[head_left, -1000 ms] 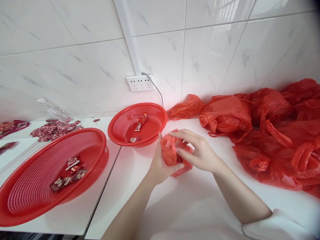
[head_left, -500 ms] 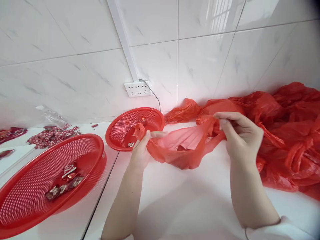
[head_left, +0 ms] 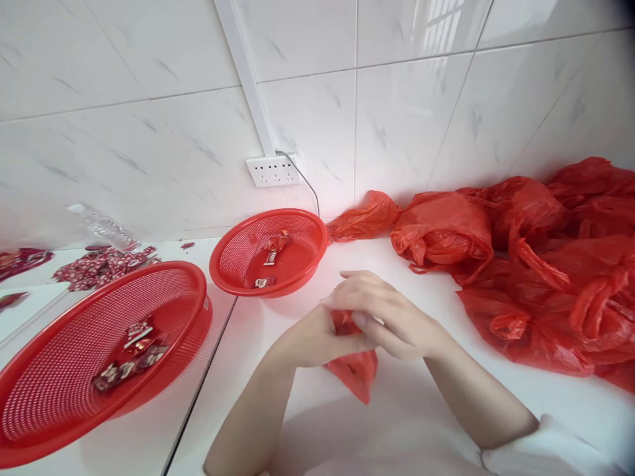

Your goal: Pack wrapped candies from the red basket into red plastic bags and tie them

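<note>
A thin red plastic bag (head_left: 354, 373) is bunched up between my two hands, its lower corner hanging out beneath them over the white table. My left hand (head_left: 317, 334) is closed around the bag, thumb pointing right. Laid over it from the right, my right hand (head_left: 389, 314) has its fingers bent across the top of the bunched plastic. The hands overlap, so most of the bag is hidden. Just beyond them stands a small red mesh basket (head_left: 297, 285) with a few wrapped sweets (head_left: 270, 258) inside.
At the left is a larger red basket (head_left: 64, 344) holding several wrapped sweets (head_left: 126, 367). Behind it lie a heap of patterned red packets (head_left: 102, 264) and a clear plastic bottle (head_left: 106, 228). Red plastic bags (head_left: 540, 264) pile up along the right. A socket strip (head_left: 272, 172) is on the tiled wall.
The bag was stretched wide between my separated hands. My hands have come together and lower, and the bag is now gathered up between them.
</note>
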Tool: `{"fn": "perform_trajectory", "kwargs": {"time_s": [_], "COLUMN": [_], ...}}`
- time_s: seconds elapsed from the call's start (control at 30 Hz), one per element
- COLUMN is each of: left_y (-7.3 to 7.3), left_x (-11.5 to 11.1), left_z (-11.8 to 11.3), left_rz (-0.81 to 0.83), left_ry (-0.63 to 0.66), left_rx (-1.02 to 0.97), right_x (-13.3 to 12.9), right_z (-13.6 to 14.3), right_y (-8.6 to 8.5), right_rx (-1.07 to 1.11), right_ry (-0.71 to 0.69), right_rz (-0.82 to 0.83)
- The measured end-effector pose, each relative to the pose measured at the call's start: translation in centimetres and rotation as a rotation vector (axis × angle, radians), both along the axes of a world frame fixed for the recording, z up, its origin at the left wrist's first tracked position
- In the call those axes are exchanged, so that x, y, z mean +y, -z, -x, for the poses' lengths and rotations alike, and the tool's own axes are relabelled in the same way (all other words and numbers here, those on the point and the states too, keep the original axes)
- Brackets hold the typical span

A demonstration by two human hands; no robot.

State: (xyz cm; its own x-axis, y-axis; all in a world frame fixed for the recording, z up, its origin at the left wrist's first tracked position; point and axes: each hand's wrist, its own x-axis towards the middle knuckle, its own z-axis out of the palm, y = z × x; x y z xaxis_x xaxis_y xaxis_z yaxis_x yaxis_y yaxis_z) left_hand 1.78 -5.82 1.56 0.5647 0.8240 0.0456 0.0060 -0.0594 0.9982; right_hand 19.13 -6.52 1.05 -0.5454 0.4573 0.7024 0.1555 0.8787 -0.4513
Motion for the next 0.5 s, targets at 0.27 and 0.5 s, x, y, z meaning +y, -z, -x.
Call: {"fn": "perform_trajectory", "kwargs": {"time_s": [0.27, 0.5], "left_y": [-0.2, 0.2], "left_x": [0.5, 1.7], "left_z": [0.4, 2.0], "left_rz": [0.174, 0.499], "left_ry": [0.162, 0.234], "left_rx": [0.193, 0.102], "right_x": [0.9, 1.4], "right_z": [-1.4, -3.5], "right_y": [0.4, 0.0], "right_rx": [0.005, -0.029], "right_ry": [0.098, 0.212], "right_rz": [0.29, 0.347]}}
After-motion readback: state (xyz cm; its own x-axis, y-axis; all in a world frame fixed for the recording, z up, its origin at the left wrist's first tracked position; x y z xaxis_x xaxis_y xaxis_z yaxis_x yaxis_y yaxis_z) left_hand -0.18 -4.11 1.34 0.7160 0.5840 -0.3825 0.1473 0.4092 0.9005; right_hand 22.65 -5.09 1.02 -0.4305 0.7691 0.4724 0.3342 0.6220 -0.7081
